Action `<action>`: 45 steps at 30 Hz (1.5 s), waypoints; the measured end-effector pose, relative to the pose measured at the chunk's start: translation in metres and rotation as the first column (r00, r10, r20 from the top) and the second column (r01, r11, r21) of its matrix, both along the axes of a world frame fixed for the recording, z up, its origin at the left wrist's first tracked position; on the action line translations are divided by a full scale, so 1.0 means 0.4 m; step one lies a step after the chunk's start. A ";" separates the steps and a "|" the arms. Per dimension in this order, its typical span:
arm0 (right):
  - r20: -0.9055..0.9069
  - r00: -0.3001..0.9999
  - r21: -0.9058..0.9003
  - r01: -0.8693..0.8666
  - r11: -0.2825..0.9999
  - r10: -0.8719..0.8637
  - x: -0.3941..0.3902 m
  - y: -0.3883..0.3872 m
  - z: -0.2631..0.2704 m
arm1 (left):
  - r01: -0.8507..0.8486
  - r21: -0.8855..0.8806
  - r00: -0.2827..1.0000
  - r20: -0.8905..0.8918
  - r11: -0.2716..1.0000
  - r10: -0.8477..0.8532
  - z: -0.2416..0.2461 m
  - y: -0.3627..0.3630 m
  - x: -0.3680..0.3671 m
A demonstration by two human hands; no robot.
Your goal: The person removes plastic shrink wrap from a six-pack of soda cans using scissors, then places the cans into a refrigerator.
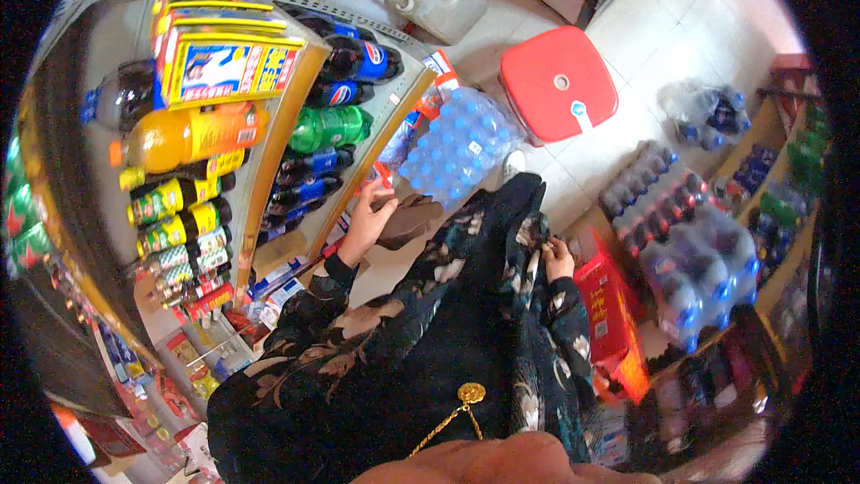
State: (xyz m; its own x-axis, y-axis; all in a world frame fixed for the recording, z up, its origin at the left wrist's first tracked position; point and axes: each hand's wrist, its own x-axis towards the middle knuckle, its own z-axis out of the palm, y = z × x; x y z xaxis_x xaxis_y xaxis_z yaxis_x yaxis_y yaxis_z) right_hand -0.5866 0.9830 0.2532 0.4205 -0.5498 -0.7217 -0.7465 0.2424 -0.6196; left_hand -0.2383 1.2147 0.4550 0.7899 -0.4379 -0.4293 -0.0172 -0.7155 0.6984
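My left hand [369, 218] is raised beside the front edge of the drinks shelf, fingers slightly curled and apart, with nothing clearly held. Just beyond its fingertips is red-and-white packaging [380, 175]. A brown item [410, 220], of a kind I cannot tell, appears below and to the right of this hand. My right hand [557, 259] is at the edge of the black floral garment [463, 269], its fingers bent. Whether it pinches the fabric is too small to tell. A shrink-wrapped pack of blue-capped water bottles [463, 144] lies on the floor ahead.
Cola bottles [359, 59] and a green soda bottle [332, 126] fill a shelf tier; an orange drink bottle [195, 136] lies above. A red-lidded stool or bin [560, 84] and a plastic jerrycan [443, 0] stand ahead. Wrapped bottle packs [699, 262] and a red carton [601, 309] sit right.
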 end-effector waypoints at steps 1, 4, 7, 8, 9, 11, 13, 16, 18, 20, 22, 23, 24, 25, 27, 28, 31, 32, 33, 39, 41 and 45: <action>-0.043 0.999 -0.011 -0.006 1.000 0.006 0.051 -0.021 0.042 | -0.045 0.011 0.999 -0.023 0.999 0.045 -0.025 -0.006 0.031; 0.108 0.994 0.014 -0.024 1.000 0.023 0.152 -0.046 -0.006 | -0.243 0.019 0.961 -0.127 0.970 0.244 -0.085 -0.019 0.123; 0.191 0.973 0.015 -0.135 0.991 0.130 0.319 -0.066 -0.036 | -0.392 0.036 0.906 -0.159 0.919 0.392 -0.135 -0.043 0.210; 0.162 0.968 0.055 -0.201 0.978 0.190 0.384 -0.068 -0.045 | -0.427 0.029 0.892 -0.149 0.904 0.426 -0.151 -0.049 0.243; 0.215 0.955 0.079 -0.227 0.971 0.206 0.487 -0.090 0.024 | -0.460 0.018 0.877 -0.146 0.888 0.458 -0.171 -0.049 0.272; 0.263 0.921 0.106 -0.324 0.940 0.288 0.631 -0.102 0.047 | -0.595 0.010 0.783 -0.220 0.804 0.582 -0.201 -0.065 0.336; 0.379 0.858 0.070 -0.401 0.913 0.347 0.759 -0.105 0.050 | -0.763 -0.023 0.616 -0.332 0.646 0.715 -0.242 -0.064 0.385; 0.526 0.784 0.076 -0.431 0.899 0.331 0.959 -0.100 0.050 | -0.163 -0.003 0.979 0.121 0.987 0.162 -0.268 -0.040 0.446; 0.561 0.750 0.105 -0.484 0.869 0.350 1.093 -0.097 0.084 | -0.691 -0.134 0.710 -0.311 0.711 0.632 -0.329 -0.030 0.498; 0.637 0.632 -0.165 -0.448 0.879 0.441 1.193 -0.066 0.059 | -0.417 -0.283 0.908 -0.096 0.864 0.407 -0.320 -0.063 0.499; 0.672 0.559 -0.269 -0.429 0.863 0.487 1.270 -0.036 0.048 | -0.447 -0.244 0.894 -0.095 0.861 0.437 -0.299 -0.110 0.513; 0.684 0.547 -0.244 -0.451 0.858 0.483 1.305 -0.025 0.053 | -0.617 -0.142 0.784 -0.197 0.774 0.589 -0.291 -0.136 0.530; 0.696 0.538 -0.220 -0.472 0.853 0.477 1.333 -0.016 0.058 | -0.753 -0.025 0.637 -0.276 0.657 0.720 -0.289 -0.142 0.545; 0.671 0.534 -0.257 -0.482 0.837 0.514 1.357 -0.004 0.061 | -0.615 -0.009 0.781 -0.147 0.788 0.607 -0.305 -0.117 0.553; 0.610 0.533 -0.335 -0.498 0.800 0.586 1.394 0.014 0.063 | -0.286 0.105 0.956 0.097 0.952 0.277 -0.354 -0.044 0.561; 0.609 0.521 -0.379 -0.472 0.796 0.598 1.404 0.023 0.056 | -0.140 0.195 0.969 0.229 0.971 0.094 -0.371 -0.008 0.559; 0.577 0.513 -0.365 -0.534 0.763 0.635 1.412 0.015 0.051 | 0.138 0.403 0.870 0.387 0.905 -0.305 -0.393 0.027 0.562; 0.563 0.523 -0.340 -0.559 0.756 0.640 1.415 0.011 0.050 | 0.172 0.379 0.884 0.347 0.909 -0.312 -0.395 0.028 0.572; 0.554 0.531 -0.316 -0.578 0.752 0.641 1.421 0.007 0.055 | 0.170 0.359 0.891 0.343 0.918 -0.299 -0.403 0.028 0.584; 0.529 0.518 -0.314 -0.617 0.722 0.673 1.427 0.026 0.043 | 0.036 0.360 0.879 0.432 0.932 -0.200 -0.539 0.147 0.613; 0.494 0.497 -0.339 -0.645 0.685 0.713 1.430 0.020 0.039 | 0.182 0.562 0.823 0.362 0.807 -0.438 -0.493 0.133 0.618; 0.538 0.479 -0.357 -0.616 0.702 0.694 1.438 0.000 0.015 | -0.128 0.112 0.992 0.034 0.985 0.125 -0.383 -0.055 0.588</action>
State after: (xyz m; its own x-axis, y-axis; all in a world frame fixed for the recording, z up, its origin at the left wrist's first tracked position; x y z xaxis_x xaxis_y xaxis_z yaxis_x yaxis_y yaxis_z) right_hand -0.0115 0.9829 0.2591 0.9914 0.0216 -0.1293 -0.1199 -0.2482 -0.9613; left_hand -0.0031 1.1928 0.3019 0.8476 -0.2829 -0.4490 0.0614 -0.7881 0.6125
